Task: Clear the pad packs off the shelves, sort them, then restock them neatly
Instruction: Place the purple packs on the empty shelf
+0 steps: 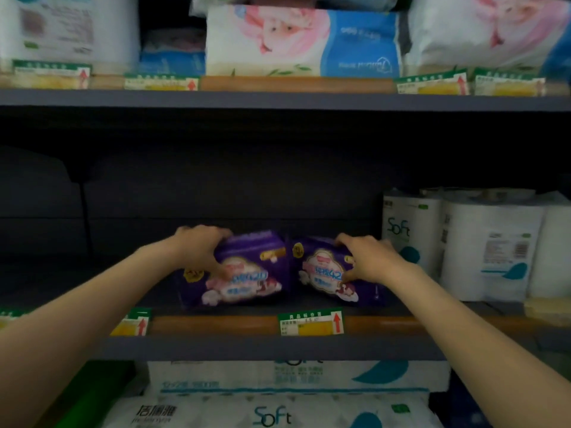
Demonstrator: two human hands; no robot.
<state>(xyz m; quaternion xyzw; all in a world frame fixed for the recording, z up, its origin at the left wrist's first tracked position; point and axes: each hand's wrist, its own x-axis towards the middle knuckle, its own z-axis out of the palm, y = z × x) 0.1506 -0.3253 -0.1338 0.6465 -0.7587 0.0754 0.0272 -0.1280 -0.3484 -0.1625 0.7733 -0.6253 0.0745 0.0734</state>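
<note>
On the dark middle shelf (pixel 278 307), each hand's grip holds one purple plastic pad pack: left hand (pixel 200 247) on the left pack (pixel 244 273), right hand (pixel 370 257) on the right pack (pixel 324 273), which apparently touch.

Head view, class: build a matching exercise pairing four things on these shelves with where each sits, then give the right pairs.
Things:
1. left hand
2. right hand
3. white paper rolls
4. price tag

Places:
A. on the shelf's front edge
B. gripping the left purple pack
C. right of both packs
D. gripping the right purple pack

Pairs: 1-B, 2-D, 3-C, 4-A
</note>
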